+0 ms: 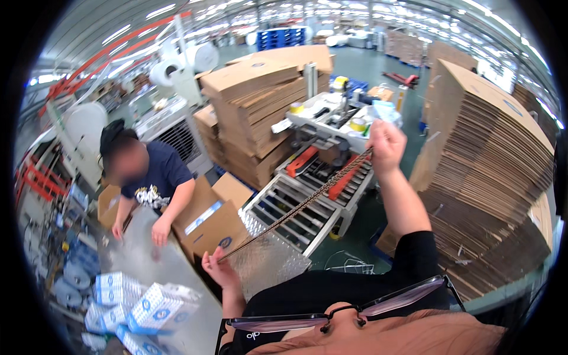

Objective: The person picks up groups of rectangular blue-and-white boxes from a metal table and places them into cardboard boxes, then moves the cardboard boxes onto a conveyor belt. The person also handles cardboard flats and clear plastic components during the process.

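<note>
Stretched slantwise in front of me is a long, thin brown cardboard sheet (302, 204), seen edge-on with a ridged edge. My right hand (387, 145), raised at the upper right, is closed round its far end. Lower and to the left, my left hand (220, 271) has its fingers on the near end. An open cardboard box (216, 228) stands just beyond my left hand, beside the metal table (139, 231). Below the sheet lies a roller conveyor (290, 213) with orange parts, partly hidden behind it.
A co-worker (157, 171) stands across the metal table, both hands over it. Blue-and-white packs (157, 310) are piled at the lower left. Tall stacks of flat cardboard stand at right (485, 160) and behind the conveyor (254, 100). A tray (331, 127) carries tape rolls and tools.
</note>
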A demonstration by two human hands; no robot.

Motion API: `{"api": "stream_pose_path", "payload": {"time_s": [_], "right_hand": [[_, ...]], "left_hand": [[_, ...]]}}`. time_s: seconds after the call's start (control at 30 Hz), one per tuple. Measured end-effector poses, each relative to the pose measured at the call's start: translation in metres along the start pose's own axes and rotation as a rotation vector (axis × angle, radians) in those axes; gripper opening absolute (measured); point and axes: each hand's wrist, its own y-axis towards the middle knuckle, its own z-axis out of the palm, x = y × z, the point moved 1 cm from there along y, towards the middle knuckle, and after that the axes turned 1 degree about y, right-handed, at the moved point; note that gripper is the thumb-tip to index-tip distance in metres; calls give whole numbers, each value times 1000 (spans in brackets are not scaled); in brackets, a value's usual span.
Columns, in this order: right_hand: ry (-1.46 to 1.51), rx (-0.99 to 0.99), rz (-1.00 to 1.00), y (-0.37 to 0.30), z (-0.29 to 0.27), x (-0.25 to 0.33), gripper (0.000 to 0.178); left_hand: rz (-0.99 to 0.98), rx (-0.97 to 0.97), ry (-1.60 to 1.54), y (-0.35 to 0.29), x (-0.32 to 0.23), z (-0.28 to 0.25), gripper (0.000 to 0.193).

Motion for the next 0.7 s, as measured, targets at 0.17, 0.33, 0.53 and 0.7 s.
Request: {"api": "stream_pose_path", "payload": {"time_s": [0.17,0.33,0.53,0.7], "right_hand": [[135,102,630,-170,86,-189,24],[-392,905,-175,-271,145,-103,58],[-52,611,-516,-286,112,-123,31],[239,791,-255,-209,158,-119,22]], "left_hand": [[196,-335,638,-29,-97,-48,53],[164,-510,867,-32,-98,-78,58],[71,-591,774,-16,-113,-63,45],[-32,-483,852,-20,-127,-47,45]]}}
